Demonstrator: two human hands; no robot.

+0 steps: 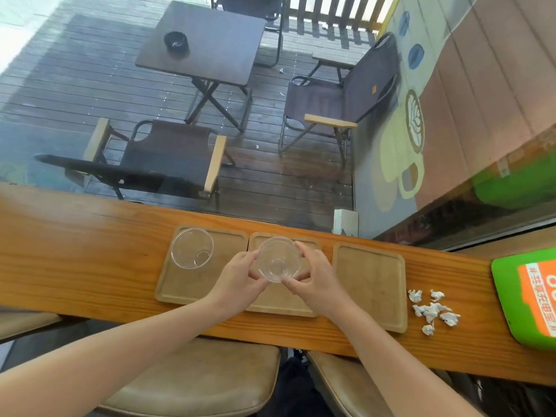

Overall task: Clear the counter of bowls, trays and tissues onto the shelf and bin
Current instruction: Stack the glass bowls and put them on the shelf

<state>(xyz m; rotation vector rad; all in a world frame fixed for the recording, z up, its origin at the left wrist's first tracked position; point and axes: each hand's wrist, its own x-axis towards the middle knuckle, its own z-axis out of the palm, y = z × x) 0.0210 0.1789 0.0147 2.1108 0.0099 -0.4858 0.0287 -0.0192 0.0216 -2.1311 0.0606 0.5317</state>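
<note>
Gripping a clear glass bowl [279, 259] from both sides, left hand [240, 273] and right hand [316, 276] curling fingers around its rim and holding it over the middle wooden tray [282, 302]. Lying just left, on the left tray [192, 284], a second clear bowl [192, 248]; sitting bare on the right, a third tray [371, 284]. Resting further right on the wooden counter [75, 236], crumpled white tissues [431, 311], near a green pad [523, 299] at the edge.
</note>
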